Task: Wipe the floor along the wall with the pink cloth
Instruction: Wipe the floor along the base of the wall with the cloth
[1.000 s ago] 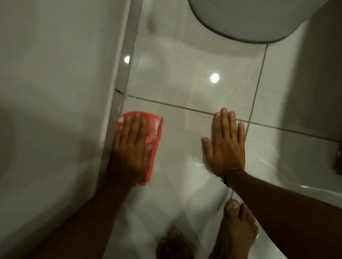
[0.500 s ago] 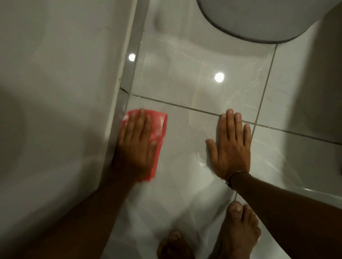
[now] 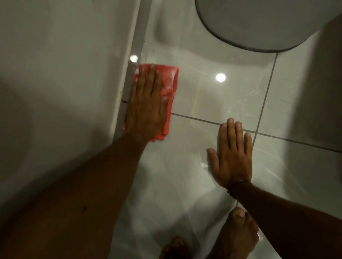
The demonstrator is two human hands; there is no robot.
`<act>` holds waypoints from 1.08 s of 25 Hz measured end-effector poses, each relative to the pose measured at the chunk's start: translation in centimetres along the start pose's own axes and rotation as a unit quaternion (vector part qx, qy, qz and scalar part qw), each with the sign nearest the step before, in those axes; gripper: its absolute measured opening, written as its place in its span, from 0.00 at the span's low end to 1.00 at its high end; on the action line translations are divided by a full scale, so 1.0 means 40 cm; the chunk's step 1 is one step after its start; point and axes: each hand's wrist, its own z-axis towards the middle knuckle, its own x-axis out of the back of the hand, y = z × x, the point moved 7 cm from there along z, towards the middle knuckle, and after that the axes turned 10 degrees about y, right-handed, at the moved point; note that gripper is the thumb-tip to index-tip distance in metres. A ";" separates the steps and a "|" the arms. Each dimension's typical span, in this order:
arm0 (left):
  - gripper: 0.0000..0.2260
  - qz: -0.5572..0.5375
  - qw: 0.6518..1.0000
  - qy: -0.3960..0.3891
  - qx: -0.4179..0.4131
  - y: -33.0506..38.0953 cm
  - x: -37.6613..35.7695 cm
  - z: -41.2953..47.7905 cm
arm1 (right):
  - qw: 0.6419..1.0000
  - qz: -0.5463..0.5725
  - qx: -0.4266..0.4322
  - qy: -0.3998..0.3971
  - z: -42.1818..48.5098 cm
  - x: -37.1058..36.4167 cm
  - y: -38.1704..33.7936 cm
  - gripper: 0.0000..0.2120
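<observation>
Farther along the wall [image 3: 56, 75] now, the left hand [image 3: 145, 107] presses flat on the pink cloth [image 3: 168, 84]; right hand [image 3: 233, 156] splayed, bracing. Mid-stroke, probably; next, push onward along the skirting.

One head-worn view looks steeply down, close over the floor [image 3: 194, 89] (wall [image 3: 56, 75] at left)

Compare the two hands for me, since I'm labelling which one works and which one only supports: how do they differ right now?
The left hand presses flat on the pink cloth; the right hand rests on bare floor tile. The left hand lies against the wall's base; the right hand sits out in the open floor. The right wrist wears a dark band; the left shows none. Both lie palm down, fingers extended.
</observation>
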 end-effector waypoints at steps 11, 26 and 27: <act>0.30 0.073 0.992 -0.005 0.104 -0.026 -0.005 -0.515 | 1.000 -0.005 0.003 0.001 0.001 0.002 0.000 0.39; 0.36 -0.008 0.999 0.023 0.028 0.010 -0.009 0.089 | 1.000 0.013 0.002 0.009 0.002 0.002 -0.001 0.40; 0.37 -0.011 0.999 0.019 0.025 0.013 -0.004 0.070 | 1.000 0.015 0.000 0.007 -0.001 0.004 -0.001 0.39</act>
